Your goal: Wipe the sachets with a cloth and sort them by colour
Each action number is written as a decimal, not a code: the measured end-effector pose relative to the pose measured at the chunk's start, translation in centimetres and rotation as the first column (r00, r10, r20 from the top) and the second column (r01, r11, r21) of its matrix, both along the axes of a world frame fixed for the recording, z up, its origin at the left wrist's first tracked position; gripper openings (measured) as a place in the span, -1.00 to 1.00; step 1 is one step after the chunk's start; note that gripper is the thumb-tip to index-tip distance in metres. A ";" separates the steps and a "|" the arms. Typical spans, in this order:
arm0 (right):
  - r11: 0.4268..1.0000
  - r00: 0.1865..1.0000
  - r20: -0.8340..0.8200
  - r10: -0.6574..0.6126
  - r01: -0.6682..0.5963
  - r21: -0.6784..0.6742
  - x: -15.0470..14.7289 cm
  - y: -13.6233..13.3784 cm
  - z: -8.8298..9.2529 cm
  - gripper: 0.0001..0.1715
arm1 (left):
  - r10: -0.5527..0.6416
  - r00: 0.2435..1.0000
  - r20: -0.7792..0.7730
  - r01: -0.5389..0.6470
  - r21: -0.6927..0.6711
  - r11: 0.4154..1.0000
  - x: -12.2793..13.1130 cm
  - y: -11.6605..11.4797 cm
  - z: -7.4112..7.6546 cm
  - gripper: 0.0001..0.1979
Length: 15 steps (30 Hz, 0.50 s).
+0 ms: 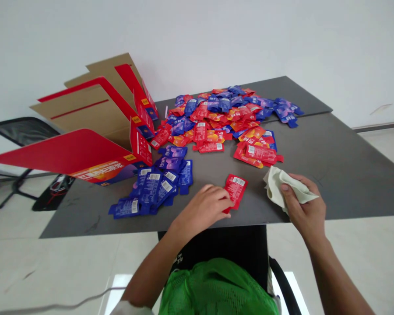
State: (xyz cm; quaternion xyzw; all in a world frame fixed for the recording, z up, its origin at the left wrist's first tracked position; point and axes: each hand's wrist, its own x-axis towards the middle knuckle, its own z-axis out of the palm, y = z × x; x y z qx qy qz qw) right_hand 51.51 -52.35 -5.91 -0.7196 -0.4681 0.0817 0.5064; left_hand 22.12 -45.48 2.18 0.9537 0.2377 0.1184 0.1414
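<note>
The left hand [203, 208] and the right hand [304, 205] are apart, both above the near edge of the table [335, 170]. The left hand is closed on the lower end of a red sachet [235, 191], which projects from its fingers toward the far side of the table. The right hand is clamped on a crumpled cream cloth [282, 188], held between thumb and fingers; the cloth hangs at the table's near edge, just beside a cluster of red sachets [256, 154].

A group of blue sachets [154, 187] lies on the table's left half, near the front edge, with its nearest pieces left of the left hand. Many are overlapped, with barcode panels facing up. A large mixed pile of red, orange and blue sachets [216, 116] covers the far middle of the table.

An open carton [85, 151], red and brown cardboard with its flaps spread, stands at the table's left end, touching the pile's left side. A black mesh chair [24, 131] stands beyond the table's left end.
</note>
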 end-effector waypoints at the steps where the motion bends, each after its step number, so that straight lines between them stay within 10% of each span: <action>1: 1.000 1.000 0.004 0.005 -0.005 -0.002 0.0 0.0 0.1 -0.44 | -0.003 0.999 -0.033 0.004 0.002 1.000 -0.3 -0.6 -0.3 -0.70; 10: 0.957 0.919 0.311 0.243 -0.279 0.078 -1.5 3.3 5.0 -0.57 | 0.090 0.996 0.006 -0.089 0.233 0.968 -0.1 -5.4 -4.5 -0.44; 15: 0.723 0.566 0.510 0.647 -0.667 -0.177 -5.6 4.7 4.6 -0.45 | 0.110 0.994 0.016 -0.110 0.289 0.951 -0.6 -6.1 -6.9 -0.61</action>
